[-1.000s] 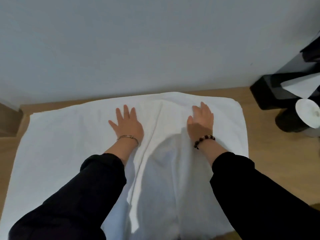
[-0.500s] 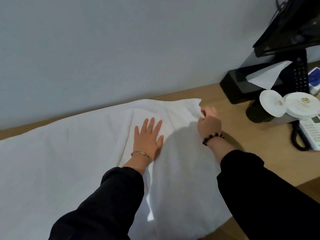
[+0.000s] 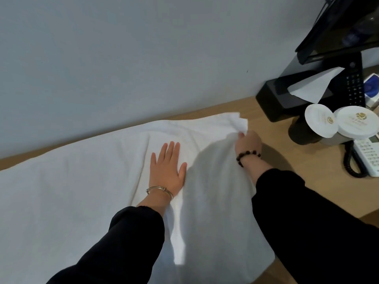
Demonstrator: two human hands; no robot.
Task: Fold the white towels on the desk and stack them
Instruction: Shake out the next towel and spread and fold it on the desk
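A large white towel [image 3: 71,191] lies spread over the wooden desk [image 3: 307,181], reaching from the left edge of view to near the desk's right part. My left hand [image 3: 167,167] rests flat on it, palm down, fingers apart, near the middle. At the towel's right edge my right hand [image 3: 247,143] is closed, pinching the cloth just below the far right corner [image 3: 235,119]. That corner shows layered edges. Black sleeves cover both forearms.
On the right of the desk stand a black tissue box [image 3: 291,97] with a white tissue sticking out, two cups with white paper lids [image 3: 320,121], a white corded phone [image 3: 367,154] and a black monitor foot. A grey wall runs along the desk's far edge.
The view has swung to the right. My right hand went from lying flat on the towel to its right edge and closed on the cloth. My left hand stays flat.
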